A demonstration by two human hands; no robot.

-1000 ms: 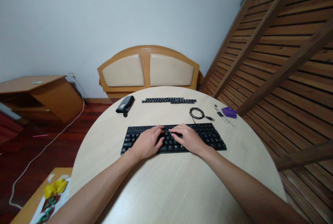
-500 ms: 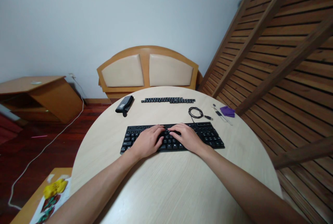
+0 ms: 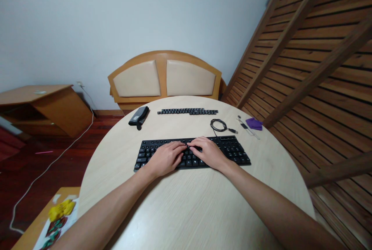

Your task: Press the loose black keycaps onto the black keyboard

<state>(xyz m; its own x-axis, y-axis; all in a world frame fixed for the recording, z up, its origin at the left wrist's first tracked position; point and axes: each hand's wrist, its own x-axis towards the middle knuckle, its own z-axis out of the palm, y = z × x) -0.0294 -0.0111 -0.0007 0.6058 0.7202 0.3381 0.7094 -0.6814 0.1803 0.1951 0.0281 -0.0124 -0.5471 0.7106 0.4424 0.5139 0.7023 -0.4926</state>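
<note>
Both hands (image 3: pixel 188 147) at the middle of a black keyboard (image 3: pixel 189 161)

The keyboard lies flat across the middle of a round, pale wood-grain table (image 3: pixel 192 211), its long side facing the person. The left hand (image 3: pixel 166 159) lies over its left half, fingers curved and close together, with the thumb spread away from them. The right hand (image 3: pixel 209 154) arches in from the right, its thumb tip close under the index fingertip; whether these pinch anything small cannot be told. The fingertips of the two hands come close together over the keys, and whether they touch is unclear.

Beyond the keyboard, loose black keycaps (image 3: pixel 186 111) sit in two staggered rows near the far edge. A folded grey-and-black pouch (image 3: pixel 138 116) lies at the far left. To the right of the keycaps, the coiled USB cable (image 3: pixel 218 125) runs from the keyboard's far edge, its plug (image 3: pixel 233 131) pointing right. Farther right are a thin wire tool (image 3: pixel 244 126) with a black middle and, just beside it, a folded purple cloth (image 3: pixel 254 123).
</note>
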